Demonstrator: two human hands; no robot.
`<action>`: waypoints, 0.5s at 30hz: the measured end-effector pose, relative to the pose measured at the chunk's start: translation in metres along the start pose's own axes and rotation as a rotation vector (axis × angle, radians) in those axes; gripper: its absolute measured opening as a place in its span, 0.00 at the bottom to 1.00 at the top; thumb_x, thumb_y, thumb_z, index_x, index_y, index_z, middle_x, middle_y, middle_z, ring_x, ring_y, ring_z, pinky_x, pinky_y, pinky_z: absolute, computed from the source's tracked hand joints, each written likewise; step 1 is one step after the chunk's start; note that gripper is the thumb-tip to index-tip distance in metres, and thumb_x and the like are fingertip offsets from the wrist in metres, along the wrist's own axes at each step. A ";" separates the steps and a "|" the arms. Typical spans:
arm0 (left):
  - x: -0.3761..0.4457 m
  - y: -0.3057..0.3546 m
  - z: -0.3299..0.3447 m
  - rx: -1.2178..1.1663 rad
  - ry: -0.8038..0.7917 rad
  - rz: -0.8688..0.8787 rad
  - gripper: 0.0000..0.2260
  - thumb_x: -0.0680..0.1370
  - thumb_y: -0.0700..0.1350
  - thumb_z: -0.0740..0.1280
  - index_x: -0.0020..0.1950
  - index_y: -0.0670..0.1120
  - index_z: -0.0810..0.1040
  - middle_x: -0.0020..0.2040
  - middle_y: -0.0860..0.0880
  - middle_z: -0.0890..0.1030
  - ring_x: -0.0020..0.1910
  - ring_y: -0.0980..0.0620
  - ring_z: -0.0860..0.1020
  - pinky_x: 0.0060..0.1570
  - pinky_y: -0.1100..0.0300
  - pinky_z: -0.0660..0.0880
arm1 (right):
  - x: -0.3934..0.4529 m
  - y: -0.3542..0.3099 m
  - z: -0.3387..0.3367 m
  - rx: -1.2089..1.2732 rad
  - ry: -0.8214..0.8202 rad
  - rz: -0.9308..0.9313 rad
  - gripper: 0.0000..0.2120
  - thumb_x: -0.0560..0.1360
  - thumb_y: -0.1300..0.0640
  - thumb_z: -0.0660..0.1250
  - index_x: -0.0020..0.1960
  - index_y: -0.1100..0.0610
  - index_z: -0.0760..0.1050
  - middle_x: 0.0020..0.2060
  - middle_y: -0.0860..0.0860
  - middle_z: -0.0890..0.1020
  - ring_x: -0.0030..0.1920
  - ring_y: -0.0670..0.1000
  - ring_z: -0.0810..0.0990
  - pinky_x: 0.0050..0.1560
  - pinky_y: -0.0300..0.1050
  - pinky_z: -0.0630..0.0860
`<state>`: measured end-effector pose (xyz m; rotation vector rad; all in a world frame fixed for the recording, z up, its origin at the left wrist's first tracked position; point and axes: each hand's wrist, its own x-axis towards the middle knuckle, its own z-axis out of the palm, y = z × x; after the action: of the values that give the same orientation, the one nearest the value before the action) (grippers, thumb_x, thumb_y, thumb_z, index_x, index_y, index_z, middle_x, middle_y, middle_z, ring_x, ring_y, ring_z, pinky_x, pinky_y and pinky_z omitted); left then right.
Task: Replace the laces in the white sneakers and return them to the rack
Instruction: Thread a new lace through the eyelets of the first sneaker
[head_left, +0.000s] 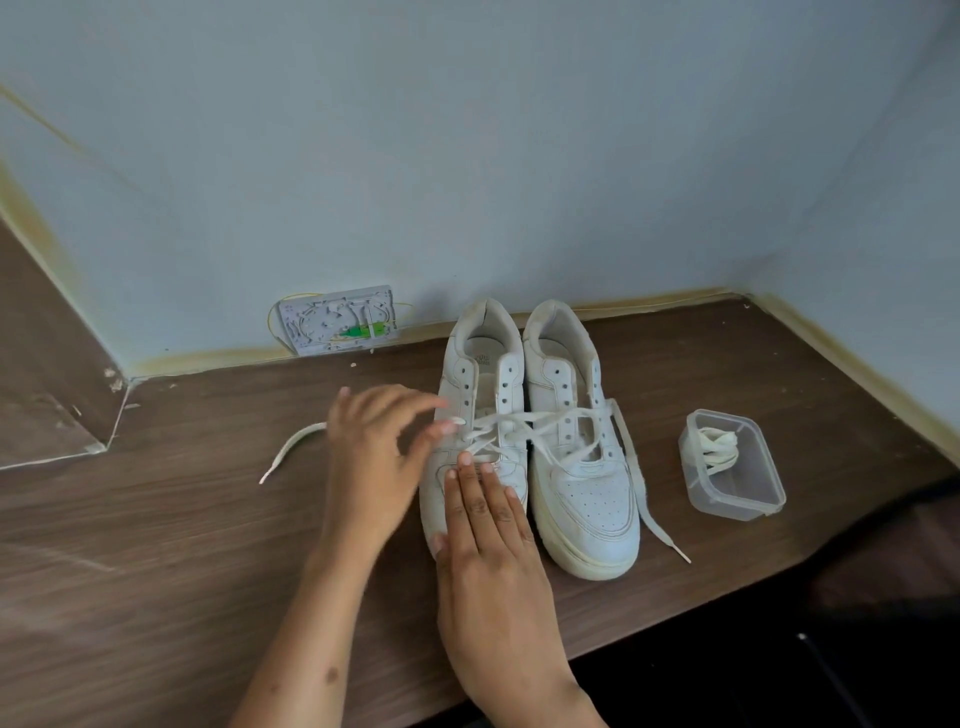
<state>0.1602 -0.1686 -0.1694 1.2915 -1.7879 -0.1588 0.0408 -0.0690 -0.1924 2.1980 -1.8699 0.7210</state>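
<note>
Nearest the front edge of the brown wooden bench (156, 545), the right hand (488, 540) lies flat on the toe of the left-hand sneaker (480, 415). Its fingers are straight and close together, pressing the shoe down, with the fingertips reaching the lowest lace crossings. It holds nothing.

Just beside it, on the shoe's outer side, the left hand (371, 457) hovers with its fingers loosely bent. The thumb and forefinger come together at the lace (498, 423) near the lower eyelets — whether they actually pinch it cannot be told, as the hand is blurred.

The two white sneakers stand side by side near the middle of the bench, toes toward the front edge and heels close to the back wall. The right-hand sneaker (576, 441) touches its partner along the inner side. Both are laced only through the lower eyelets; the upper ones are bare. Lace strands run across from one shoe to the other, and one loose lace end (660, 525) trails down the right-hand sneaker's outer side onto the wood. Another lace end (291, 449) lies on the bench left of the left hand.

Right of the shoes, apart from them, a clear plastic container (737, 499) holds a bundled white lace (719, 447).

Farther back, a grey wall plate (337, 327) — with a green part inside — sits low on the pale wall (467, 156) at the bench's back edge.
</note>
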 end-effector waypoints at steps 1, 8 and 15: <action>-0.003 0.006 0.005 0.023 0.001 0.035 0.06 0.75 0.52 0.71 0.50 0.53 0.84 0.48 0.57 0.82 0.52 0.56 0.77 0.69 0.45 0.62 | 0.000 0.000 -0.001 0.007 0.005 0.003 0.24 0.77 0.56 0.58 0.71 0.61 0.71 0.71 0.55 0.72 0.73 0.53 0.66 0.71 0.49 0.62; 0.003 -0.009 -0.008 0.056 0.481 -0.209 0.08 0.81 0.42 0.61 0.49 0.42 0.79 0.44 0.45 0.81 0.42 0.42 0.77 0.52 0.45 0.72 | 0.002 -0.001 -0.004 0.084 0.063 0.001 0.23 0.76 0.55 0.58 0.68 0.61 0.74 0.69 0.54 0.74 0.72 0.52 0.69 0.70 0.48 0.63; 0.001 -0.020 -0.015 -0.040 0.256 -0.239 0.13 0.82 0.50 0.62 0.63 0.45 0.77 0.56 0.50 0.79 0.56 0.49 0.75 0.58 0.44 0.71 | 0.006 0.000 -0.004 0.114 0.107 0.007 0.23 0.74 0.54 0.59 0.66 0.61 0.77 0.67 0.55 0.76 0.69 0.51 0.72 0.70 0.47 0.64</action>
<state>0.1847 -0.1726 -0.1710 1.4262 -1.4071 -0.1526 0.0403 -0.0721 -0.1859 2.1725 -1.8277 0.9495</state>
